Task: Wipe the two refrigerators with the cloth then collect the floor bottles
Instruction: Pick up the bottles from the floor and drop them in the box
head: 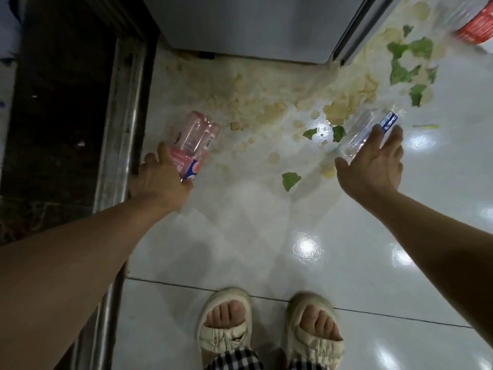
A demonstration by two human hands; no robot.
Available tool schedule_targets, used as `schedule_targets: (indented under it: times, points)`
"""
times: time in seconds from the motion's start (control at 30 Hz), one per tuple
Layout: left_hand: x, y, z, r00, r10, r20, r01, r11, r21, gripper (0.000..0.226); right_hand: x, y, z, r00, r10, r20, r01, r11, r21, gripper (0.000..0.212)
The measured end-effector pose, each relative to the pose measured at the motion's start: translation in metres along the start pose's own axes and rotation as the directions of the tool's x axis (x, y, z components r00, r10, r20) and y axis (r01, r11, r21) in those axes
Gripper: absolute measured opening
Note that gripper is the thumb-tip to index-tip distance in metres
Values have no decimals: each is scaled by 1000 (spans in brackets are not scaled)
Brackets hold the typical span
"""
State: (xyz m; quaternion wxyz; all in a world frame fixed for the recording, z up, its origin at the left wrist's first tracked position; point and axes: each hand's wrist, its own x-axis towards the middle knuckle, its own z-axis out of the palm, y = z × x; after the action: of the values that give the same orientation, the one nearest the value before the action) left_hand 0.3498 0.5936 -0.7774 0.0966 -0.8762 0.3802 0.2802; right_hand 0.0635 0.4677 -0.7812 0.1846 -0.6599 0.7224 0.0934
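I look straight down at a glossy white tile floor (266, 236). My left hand (160, 180) grips a pink plastic bottle (196, 140) by its labelled lower part, near a metal door rail. My right hand (378, 161) is spread with straight fingers just over a clear bottle with a blue label (368, 129) lying on the floor; whether it touches the bottle I cannot tell. A third bottle with a red label (474, 25) lies blurred at the top right. The grey base of a refrigerator (248, 25) fills the top middle. No cloth is in view.
Green leaf scraps (408, 60) and beige food bits (272, 113) are scattered over the floor in front of the refrigerator. A metal rail (117, 145) and a dark threshold (53, 116) run along the left. My feet in cream slippers (266, 324) stand at the bottom.
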Motion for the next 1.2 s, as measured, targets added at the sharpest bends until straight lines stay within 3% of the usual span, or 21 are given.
schedule_targets:
  times: [0.13,0.3,0.5,0.6,0.9,1.2]
  points:
    - [12,6,13,999,42,25,-40,998,-48,87,26,-1,20,986,140,-94,-139,990,22,91]
    - [15,15,29,1000,25,-3,-25,1000,-9,92,48,-4,36,952,292,-89,-274,946,176,95]
    - [5,16,23,997,81,-21,-80,997,21,89,39,0,35,941,330,-80,-294,909,294,79]
    - [-13,24,6,993,116,-19,-115,993,15,83,13,3,17,963,270,-23,-253,927,277,78]
    - [-96,84,-74,973,230,36,-232,970,78,81,-84,21,-91,996,24,87,-40,980,195,82]
    - [-199,181,-203,903,419,93,-426,901,85,80,-141,52,-265,989,106,107,-122,980,156,84]
